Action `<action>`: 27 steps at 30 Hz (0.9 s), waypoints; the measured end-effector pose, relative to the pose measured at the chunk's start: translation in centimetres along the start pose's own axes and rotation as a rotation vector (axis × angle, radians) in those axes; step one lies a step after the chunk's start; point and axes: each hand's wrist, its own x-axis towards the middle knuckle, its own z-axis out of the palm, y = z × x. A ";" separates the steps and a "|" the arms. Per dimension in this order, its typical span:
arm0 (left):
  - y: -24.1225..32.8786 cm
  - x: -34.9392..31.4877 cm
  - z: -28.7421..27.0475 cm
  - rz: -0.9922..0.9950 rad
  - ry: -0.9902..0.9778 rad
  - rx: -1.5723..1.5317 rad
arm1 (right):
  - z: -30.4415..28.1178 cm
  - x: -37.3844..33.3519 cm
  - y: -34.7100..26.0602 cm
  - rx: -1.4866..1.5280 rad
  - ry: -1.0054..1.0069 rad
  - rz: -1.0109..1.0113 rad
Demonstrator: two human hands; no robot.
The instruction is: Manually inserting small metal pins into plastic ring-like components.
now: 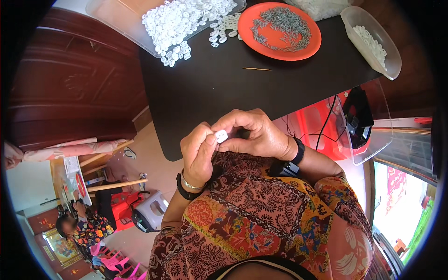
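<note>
Held small white piece [221, 136] well apart from orange plate [289, 56], on its near side. Clamped it in fingertips of left hand [198, 154]. Had thumb and forefinger of right hand [261, 135] curled close beside it; couldn't tell if gripping anything. Risked a slip through small grip area, likely onto patterned clothing [252, 200] nearer than plate.

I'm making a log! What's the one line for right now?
left hand: pinching small white piece | right hand: close beside it, grip unclear | dark table: orange plate of grey metal pieces, thin stick
</note>
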 end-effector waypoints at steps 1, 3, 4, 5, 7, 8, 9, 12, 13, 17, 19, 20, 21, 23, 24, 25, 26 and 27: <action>0.1 0.0 0.0 -0.003 0.003 -0.008 | 0.1 0.0 -0.2 0.010 0.001 0.018; 0.6 -0.3 -0.2 -0.007 0.008 0.000 | 0.3 -0.1 -0.6 -0.047 0.000 -0.008; 0.7 -0.3 -0.4 -0.015 0.011 0.010 | 0.3 0.0 -0.7 -0.099 0.001 -0.032; 0.9 -0.2 -0.6 -0.016 -0.006 0.064 | 0.2 0.2 -0.9 -0.122 0.000 -0.011; 0.4 -0.4 -0.9 -0.006 0.017 0.088 | 0.4 0.4 -0.4 -0.133 -0.019 0.002; 0.5 -0.4 -0.7 -0.027 0.021 0.046 | 0.5 0.3 -0.4 -0.112 -0.014 0.013; 0.7 -0.6 -0.6 -0.051 0.023 0.007 | 0.7 0.2 -0.5 -0.089 -0.010 0.025; -0.1 -1.8 -1.0 -0.054 0.025 -0.044 | 0.8 0.4 -1.8 -0.210 -0.093 -0.001; -0.1 -2.0 -1.2 -0.057 0.022 -0.039 | 0.9 0.6 -2.2 -0.260 -0.117 -0.020; -1.0 -2.5 -2.1 0.020 0.037 -0.022 | 0.4 1.5 -4.0 -0.453 -0.168 -0.113; -1.1 -2.7 -2.8 0.027 0.047 -0.038 | -0.4 2.5 -6.1 -0.600 -0.140 -0.130; -1.4 -2.9 -3.2 0.000 0.091 -0.050 | -1.1 3.3 -6.5 -0.665 -0.113 -0.215; -1.7 -3.0 -3.5 -0.028 0.134 -0.063 | -1.9 4.3 -7.6 -0.762 -0.083 -0.280; -2.3 -3.1 -4.2 -0.048 0.189 -0.105 | -3.9 6.5 -10.0 -1.003 -0.011 -0.387; -2.2 -3.7 -4.4 -0.040 0.225 -0.105 | -4.4 7.0 -11.9 -1.078 0.050 -0.471; -2.3 -3.9 -4.8 -0.059 0.267 -0.102 | -4.9 7.9 -13.6 -1.069 0.199 -0.360; -2.6 -4.1 -5.2 -0.061 0.280 -0.112 | -6.0 9.3 -14.8 -1.108 0.226 -0.435; -2.7 -4.1 -5.5 -0.064 0.292 -0.117 | -6.8 10.6 -16.1 -1.127 0.296 -0.411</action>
